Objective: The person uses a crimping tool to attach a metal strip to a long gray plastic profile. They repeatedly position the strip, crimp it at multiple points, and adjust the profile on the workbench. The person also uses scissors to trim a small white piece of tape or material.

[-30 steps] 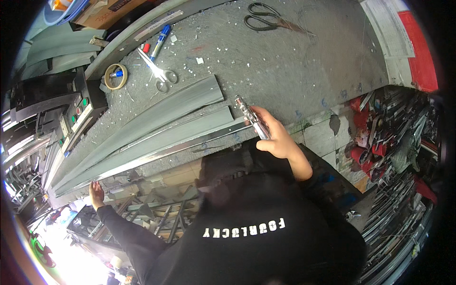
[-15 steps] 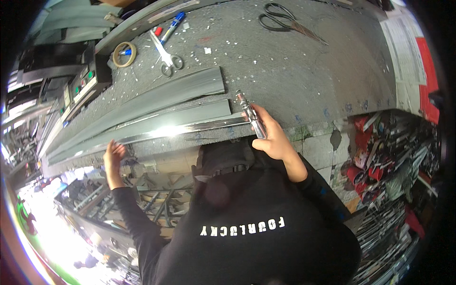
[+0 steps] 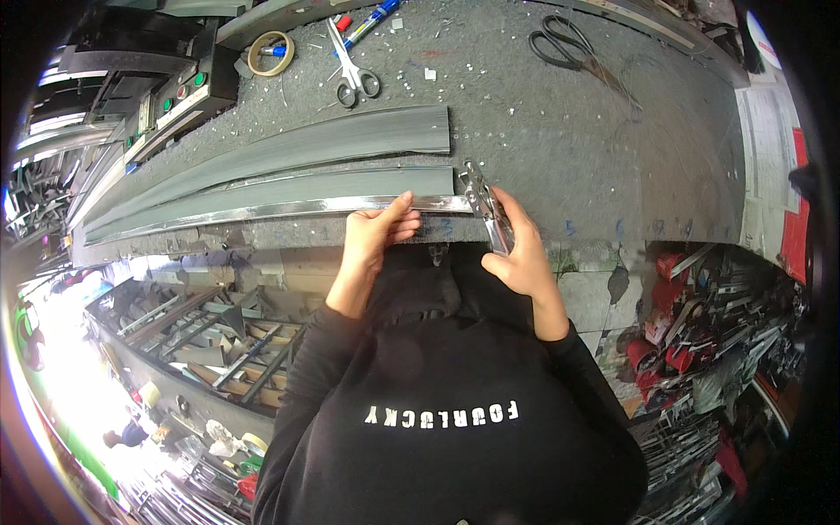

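A long, shiny metal strip (image 3: 297, 206) lies along the near edge of the workbench. My left hand (image 3: 372, 234) pinches it near its right end, thumb on top and fingers curled below. In my right hand (image 3: 521, 254) is a pair of silver metal pliers (image 3: 479, 194), head pointing away from me. The strip's right end meets the side of the pliers; whether the jaws bite on it I cannot tell. Just beyond lie two long grey strips, a nearer one (image 3: 376, 182) and a wider farther one (image 3: 350, 138).
White-bladed scissors (image 3: 352, 74), a tape roll (image 3: 271, 54) and a blue marker (image 3: 372, 24) lie at the far left of the grey bench (image 3: 604, 166). Large black-handled scissors (image 3: 569, 48) lie far right. Small white chips dot the surface. A box with buttons (image 3: 188, 92) stands left.
My left hand has come rightward along the strip and now holds it near the pliers. The bench items appear shifted in view as my head moved. My right hand keeps the pliers at the strip's end.
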`<state>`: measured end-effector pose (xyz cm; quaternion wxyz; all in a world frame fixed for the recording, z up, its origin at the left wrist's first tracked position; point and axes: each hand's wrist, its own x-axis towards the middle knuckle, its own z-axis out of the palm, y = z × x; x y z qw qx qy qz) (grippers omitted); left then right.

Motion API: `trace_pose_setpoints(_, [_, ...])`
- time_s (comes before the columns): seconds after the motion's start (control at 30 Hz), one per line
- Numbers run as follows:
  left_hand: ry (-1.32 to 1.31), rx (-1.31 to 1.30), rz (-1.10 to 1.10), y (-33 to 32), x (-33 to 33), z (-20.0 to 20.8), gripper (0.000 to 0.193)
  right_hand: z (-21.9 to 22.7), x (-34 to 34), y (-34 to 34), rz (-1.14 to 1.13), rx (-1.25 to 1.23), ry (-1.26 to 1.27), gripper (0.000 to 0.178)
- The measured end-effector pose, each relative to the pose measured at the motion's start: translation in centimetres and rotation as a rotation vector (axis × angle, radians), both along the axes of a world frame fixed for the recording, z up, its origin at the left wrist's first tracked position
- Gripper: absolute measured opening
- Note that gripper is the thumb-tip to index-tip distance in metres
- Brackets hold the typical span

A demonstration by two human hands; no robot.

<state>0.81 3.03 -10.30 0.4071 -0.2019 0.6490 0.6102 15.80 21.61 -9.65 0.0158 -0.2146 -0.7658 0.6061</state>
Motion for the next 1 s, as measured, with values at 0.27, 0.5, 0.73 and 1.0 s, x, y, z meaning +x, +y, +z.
trace_pose_setpoints(0.27, [0.171,0.284,0.111,0.1,1.0,-0.1,0.021,3.3,4.5,-6.9,-0.157,-0.205,-0.08,0.084])
trace_pose_setpoints(0.5, [0.251,0.487,0.179,-0.2,2.1,0.6,0.007,3.2,3.0,-11.0,-0.284,-0.391,-0.218,0.084])
trace_pose_setpoints(0.73, [0.255,0.549,0.17,-0.6,2.9,0.9,0.009,4.0,0.2,-12.1,-0.407,-0.434,-0.158,0.084])
trace_pose_setpoints(1.0, [0.185,0.553,0.098,-1.5,2.9,1.2,0.017,3.4,0.1,-12.2,-0.454,-0.632,-0.12,0.067])
